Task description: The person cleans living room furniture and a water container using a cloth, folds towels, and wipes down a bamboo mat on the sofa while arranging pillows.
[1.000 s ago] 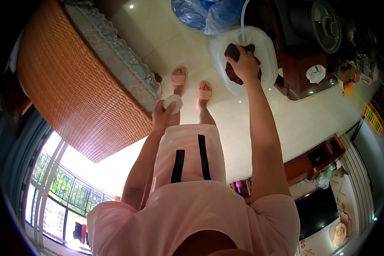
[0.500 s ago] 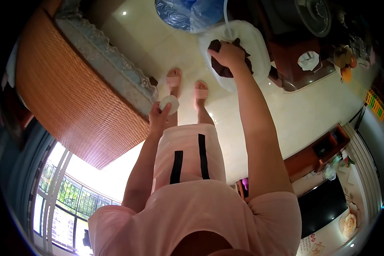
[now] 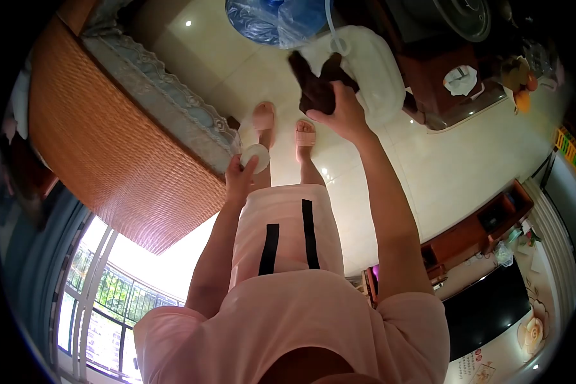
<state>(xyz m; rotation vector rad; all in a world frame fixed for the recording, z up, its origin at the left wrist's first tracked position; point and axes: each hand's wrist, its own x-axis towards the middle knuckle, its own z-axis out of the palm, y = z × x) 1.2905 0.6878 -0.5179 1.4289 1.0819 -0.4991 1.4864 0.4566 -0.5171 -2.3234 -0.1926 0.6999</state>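
Brown cloth [image 3: 317,93] is bunched up in the right hand [image 3: 339,110], a bit past 12 o'clock from the middle of the view, with the white container [image 3: 379,73] just behind it toward 1 o'clock. Can't tell if cloth and container actually touch. Right fingers are clamped on the bundle, thumb along its lower edge.

My guess is it's light, soft and floppy, nothing to break and not slippery unless it's wet, which I can't make out. A full-palm grab on the gathered middle seems right to me; pinch one corner and I'd expect the rest to droop.

As for which way it points: two loose ends stick out past the hand, the longer toward 11 o'clock, the stubbier toward 12 or 1. Long axis goes roughly 11 to 5, with the 5 end tucked in the palm.

Left hand [image 3: 238,179], out between 9 and 10 o'clock, pinches a white disc [image 3: 257,157], thumb on the near face; the other fingers are mostly hidden. Disc looks light and stiff to me, so a rim hold ought to do. It's round, so no real long axis.
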